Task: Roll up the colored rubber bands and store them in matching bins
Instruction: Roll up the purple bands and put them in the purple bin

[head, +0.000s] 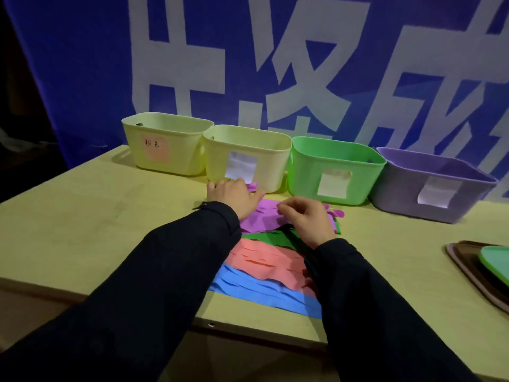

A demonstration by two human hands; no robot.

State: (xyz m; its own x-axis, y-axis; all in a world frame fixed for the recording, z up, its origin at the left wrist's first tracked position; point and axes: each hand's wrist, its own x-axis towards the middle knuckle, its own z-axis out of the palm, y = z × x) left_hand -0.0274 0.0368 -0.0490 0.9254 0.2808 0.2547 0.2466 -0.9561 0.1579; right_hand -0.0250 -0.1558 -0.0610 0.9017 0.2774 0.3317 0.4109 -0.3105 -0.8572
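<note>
Flat colored bands lie in overlapping layers on the table: purple bands [261, 219] farthest, then green bands [264, 237], pink bands [264, 260] and blue bands [261, 290] nearest me. My left hand [234, 195] rests flat on the far left end of the purple bands, fingers spread. My right hand [305, 219] lies over the right part of the purple bands, its fingers curled and pinching a purple strip's edge. Behind stand four bins: a yellow bin with a pink label [165, 128], a second yellow bin [248, 139], a green bin [338, 150] and a purple bin [440, 166].
A stack of trays [468, 260] with a green lid [495, 260] sits at the right table edge. A blue banner with large white characters hangs behind the bins. The table's front edge [248, 332] runs below my forearms.
</note>
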